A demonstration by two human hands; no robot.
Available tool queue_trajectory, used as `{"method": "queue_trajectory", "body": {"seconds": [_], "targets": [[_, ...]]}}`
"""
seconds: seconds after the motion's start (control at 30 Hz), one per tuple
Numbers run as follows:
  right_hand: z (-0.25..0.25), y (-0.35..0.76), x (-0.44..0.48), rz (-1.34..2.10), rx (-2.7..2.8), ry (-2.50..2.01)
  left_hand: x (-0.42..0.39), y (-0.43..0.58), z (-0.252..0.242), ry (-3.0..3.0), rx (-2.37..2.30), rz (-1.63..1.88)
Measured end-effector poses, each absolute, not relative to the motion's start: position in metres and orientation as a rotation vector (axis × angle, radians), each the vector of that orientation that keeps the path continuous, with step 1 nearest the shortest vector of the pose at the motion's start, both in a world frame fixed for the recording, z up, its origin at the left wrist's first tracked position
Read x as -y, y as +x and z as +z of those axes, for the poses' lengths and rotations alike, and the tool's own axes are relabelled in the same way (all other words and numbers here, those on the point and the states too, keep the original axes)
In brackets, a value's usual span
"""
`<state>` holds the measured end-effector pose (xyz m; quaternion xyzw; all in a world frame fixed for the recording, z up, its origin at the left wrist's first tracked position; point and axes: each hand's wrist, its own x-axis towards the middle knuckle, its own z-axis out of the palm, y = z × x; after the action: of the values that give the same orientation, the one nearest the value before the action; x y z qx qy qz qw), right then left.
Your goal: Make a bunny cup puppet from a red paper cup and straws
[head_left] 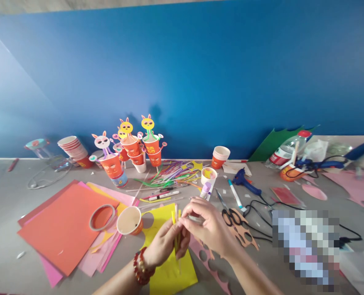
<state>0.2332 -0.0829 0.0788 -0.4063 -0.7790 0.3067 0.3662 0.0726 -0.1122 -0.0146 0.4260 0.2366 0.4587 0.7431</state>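
Observation:
My left hand, with a red bead bracelet at the wrist, is closed around several thin yellow straws held upright, a paler one among them. My right hand meets their upper part, thumb and finger pinched. Inside its curled fingers shows a greyish, see-through band, which looks like a roll of clear tape. Beneath both hands lies a yellow sheet with round cut-outs. An orange paper cup stands left of the hands, beside a tape roll on orange sheets.
Cups with rabbit faces stand at the back left, near stacked cups. Pipe cleaners lie mid-table. Scissors, a blue glue gun, its black cable and a bottle are on the right. A blue panel rises behind.

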Motion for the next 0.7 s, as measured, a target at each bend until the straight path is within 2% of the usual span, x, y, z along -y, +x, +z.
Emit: {"method": "queue_trajectory", "body": {"seconds": [0.3,0.7], "targets": [[0.083,0.226,0.086,0.492,2.083,-1.016,0.114,0.073,-0.011,1.023,-0.627,0.979],[0.081,0.219,0.087,0.288,2.136,-1.043,0.116,0.073,0.005,1.186,-0.770,0.989]]}}
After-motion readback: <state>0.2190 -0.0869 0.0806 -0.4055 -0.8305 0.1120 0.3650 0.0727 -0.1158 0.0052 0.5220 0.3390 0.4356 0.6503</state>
